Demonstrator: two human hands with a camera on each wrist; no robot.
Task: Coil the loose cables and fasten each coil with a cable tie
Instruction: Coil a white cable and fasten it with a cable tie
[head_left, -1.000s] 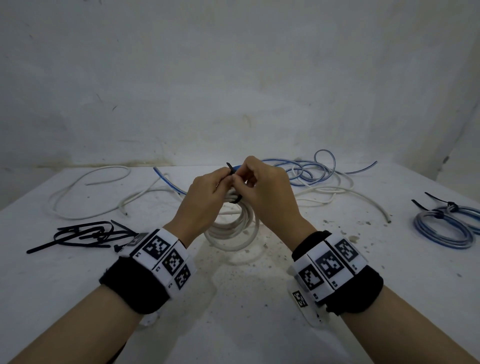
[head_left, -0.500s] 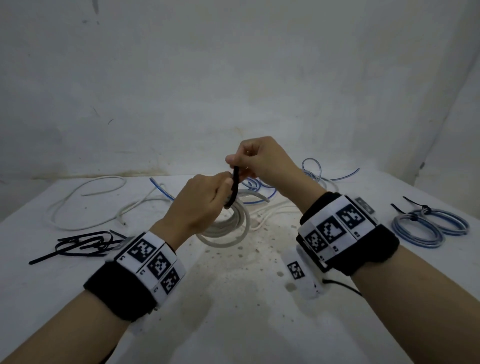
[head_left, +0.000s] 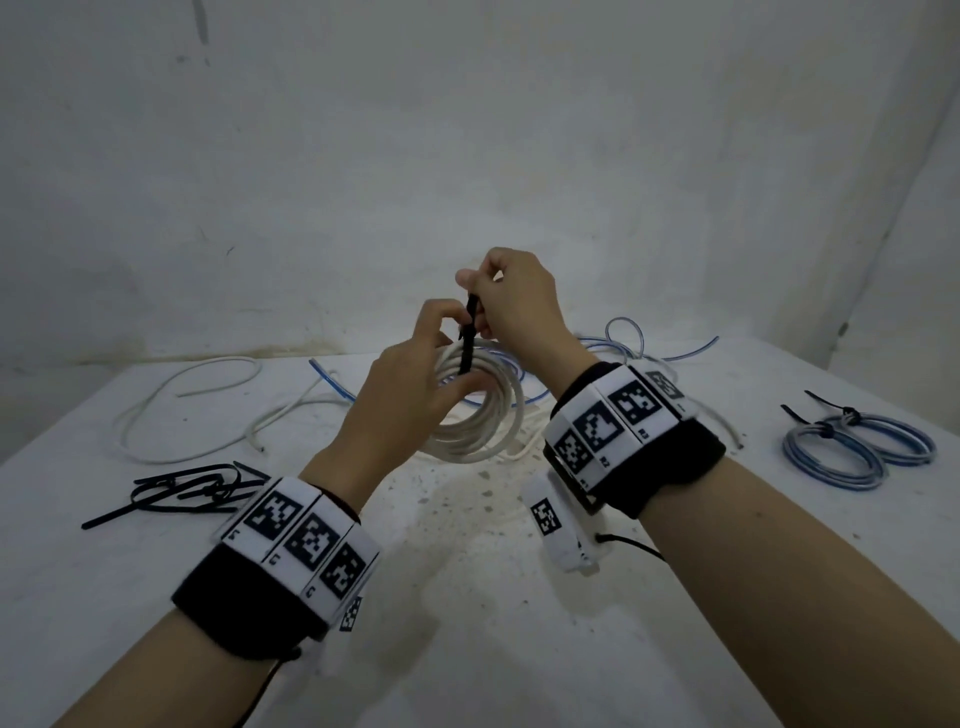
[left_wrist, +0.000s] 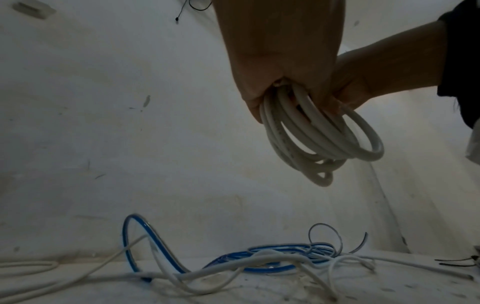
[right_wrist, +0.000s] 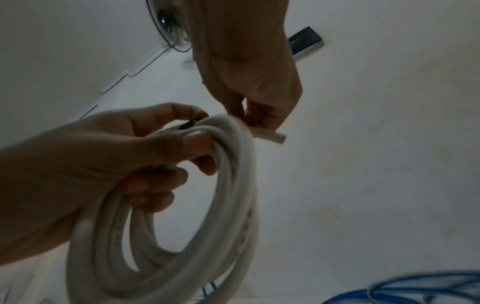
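My left hand (head_left: 434, 364) grips a coil of white cable (head_left: 483, 426) and holds it up above the white table (head_left: 467, 571). A black cable tie (head_left: 469, 338) wraps the top of the coil. My right hand (head_left: 475, 286) pinches the tie's tail and holds it straight up. In the right wrist view the left hand (right_wrist: 145, 156) clasps the white coil (right_wrist: 228, 195), with the tie's black head (right_wrist: 188, 124) under the thumb. From the left wrist view the coil (left_wrist: 319, 142) hangs below my fingers (left_wrist: 285, 78).
Several spare black cable ties (head_left: 176, 488) lie at the left. Two tied blue coils (head_left: 857, 452) rest at the right. A loose white cable (head_left: 182, 410) and tangled blue cable (head_left: 623, 343) lie along the back by the wall.
Both hands have risen, lifting the white coil off the table. My right hand has drawn the tie's tail upward, away from the left hand.
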